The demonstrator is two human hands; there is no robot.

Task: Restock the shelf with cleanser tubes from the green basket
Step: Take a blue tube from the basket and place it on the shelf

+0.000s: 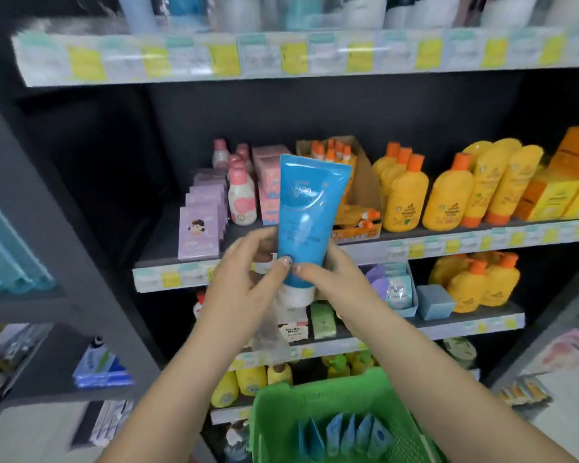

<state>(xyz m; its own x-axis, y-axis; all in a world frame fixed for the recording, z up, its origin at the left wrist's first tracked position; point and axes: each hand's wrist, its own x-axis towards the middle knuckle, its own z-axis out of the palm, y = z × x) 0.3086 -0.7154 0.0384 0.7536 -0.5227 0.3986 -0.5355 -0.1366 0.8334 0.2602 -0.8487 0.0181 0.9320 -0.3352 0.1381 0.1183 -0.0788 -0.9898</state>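
Observation:
A blue cleanser tube (306, 212) with a white cap stands cap-down in front of the middle shelf (168, 259). My left hand (248, 279) and my right hand (328, 279) both grip its lower end, thumbs on the front. A clear plastic wrapper (269, 332) hangs below my left hand. The green basket (281, 406) sits low at the front, with several more blue tubes (345, 432) standing in it. The left part of the middle shelf is bare and dark.
Purple boxes (201, 225), pink bottles (241, 195) and yellow bottles with orange caps (405, 198) fill the middle shelf. Lower shelves carry more yellow bottles (482, 282) and small packs. A side rack (20, 255) with teal items stands at the left.

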